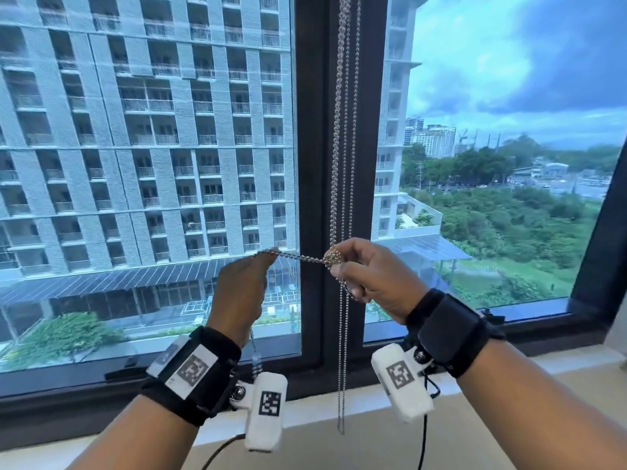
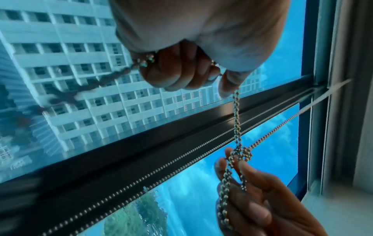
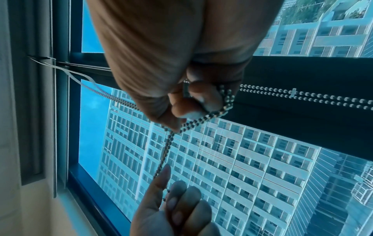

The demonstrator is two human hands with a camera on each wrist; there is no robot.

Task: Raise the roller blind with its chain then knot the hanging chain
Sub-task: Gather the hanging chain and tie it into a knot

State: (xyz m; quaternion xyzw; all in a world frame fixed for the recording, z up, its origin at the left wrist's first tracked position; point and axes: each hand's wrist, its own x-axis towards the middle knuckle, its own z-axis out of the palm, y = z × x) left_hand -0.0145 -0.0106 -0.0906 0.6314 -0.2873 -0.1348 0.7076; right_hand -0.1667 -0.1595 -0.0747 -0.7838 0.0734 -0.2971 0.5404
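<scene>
The silver bead chain [image 1: 338, 130] hangs doubled and twisted down the dark window mullion. At chest height it bunches into a small knot [image 1: 330, 257], which my right hand [image 1: 339, 266] pinches. From the knot a short doubled stretch [image 1: 295, 255] runs left, fairly straight, to my left hand [image 1: 264, 262], which pinches its end between thumb and fingers. In the left wrist view the left hand [image 2: 222, 83] holds the chain [image 2: 236, 115] above the knot [image 2: 243, 153], with slack draped over the right hand's fingers [image 2: 250, 169]. The right wrist view shows the right hand [image 3: 191, 103] curled round a loop. The blind itself is out of view.
A second bead chain loop [image 1: 341, 385] hangs free beside the first, ending near the pale window sill [image 1: 509, 385]. The dark mullion [image 1: 312, 164] stands between two large glass panes. Black cables trail from the wrist cameras below my hands.
</scene>
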